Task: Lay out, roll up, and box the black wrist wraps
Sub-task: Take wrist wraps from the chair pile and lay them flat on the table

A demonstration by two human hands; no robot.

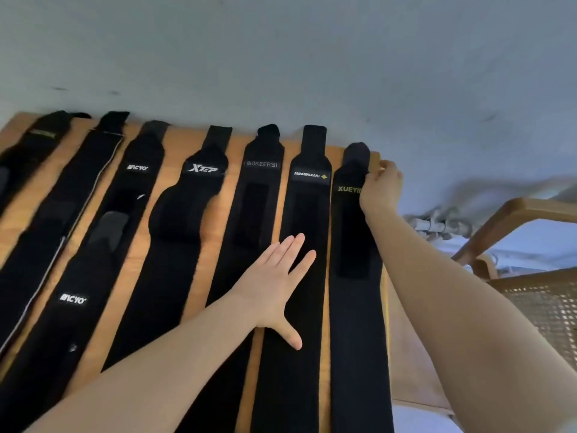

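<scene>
Seven black wrist wraps lie flat side by side on a wooden bench.

The left hand (278, 289), fingers spread and straight, presses on the MANUSKLEAR wrap (299, 276) at centre frame, just beside the BOKEERSI wrap (249, 214). The right hand (379, 189), right of centre, pinches the edge of the XUEYI wrap (352, 307) near its far end at the edge of the bench (175, 139). A woven chair (537, 295) stands at the right of the frame.
</scene>
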